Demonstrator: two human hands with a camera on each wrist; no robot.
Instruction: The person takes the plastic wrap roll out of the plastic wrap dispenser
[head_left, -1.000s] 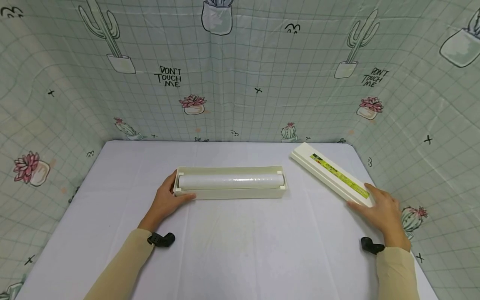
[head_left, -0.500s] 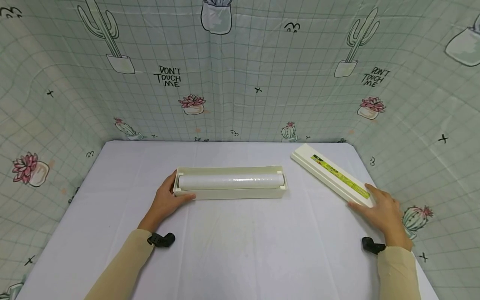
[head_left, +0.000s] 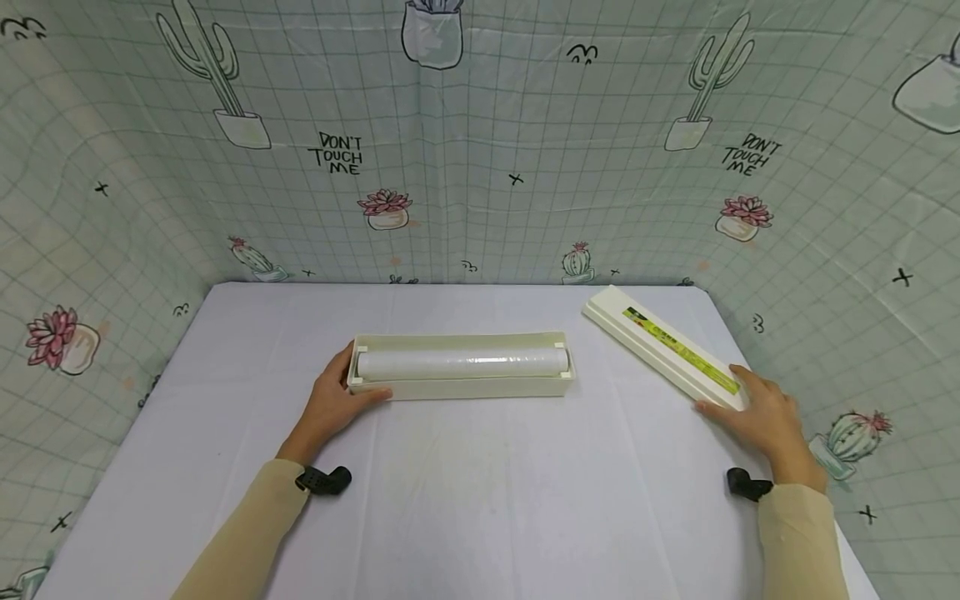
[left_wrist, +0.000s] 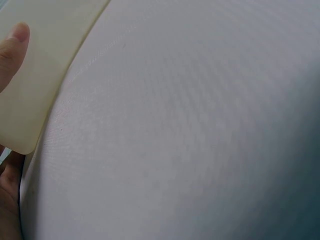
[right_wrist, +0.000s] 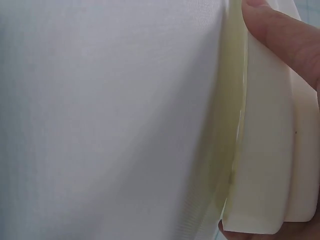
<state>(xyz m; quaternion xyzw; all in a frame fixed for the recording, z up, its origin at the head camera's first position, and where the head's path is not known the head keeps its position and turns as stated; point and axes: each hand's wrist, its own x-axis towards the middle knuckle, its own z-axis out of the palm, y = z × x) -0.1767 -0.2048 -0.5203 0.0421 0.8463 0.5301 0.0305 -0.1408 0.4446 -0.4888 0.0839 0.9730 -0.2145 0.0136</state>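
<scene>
A long cream cling film box (head_left: 457, 388) lies lengthwise on the table, its top uncovered. Inside it is a white roll of cling film (head_left: 461, 362). My left hand (head_left: 330, 402) grips the box's left end, with the thumb along the front wall. In the left wrist view that thumb (left_wrist: 12, 52) presses the cream side. The box's matching lid (head_left: 637, 342), with a yellow-green label, slants at the right. My right hand (head_left: 761, 417) holds the lid's near end between thumb and fingers. A fingertip shows under the lid's end (right_wrist: 252, 215) in the right wrist view.
A white cloth covers the table (head_left: 450, 500). Grid-patterned fabric with cactus drawings (head_left: 480, 167) stands as walls behind and at both sides. The right wall comes close to the right hand and sleeve (head_left: 798, 533).
The right forearm has shifted very slightly to the right, and the side fabric beside it has moved outward. Both hands keep their holds; box and lid stay practically in place.
</scene>
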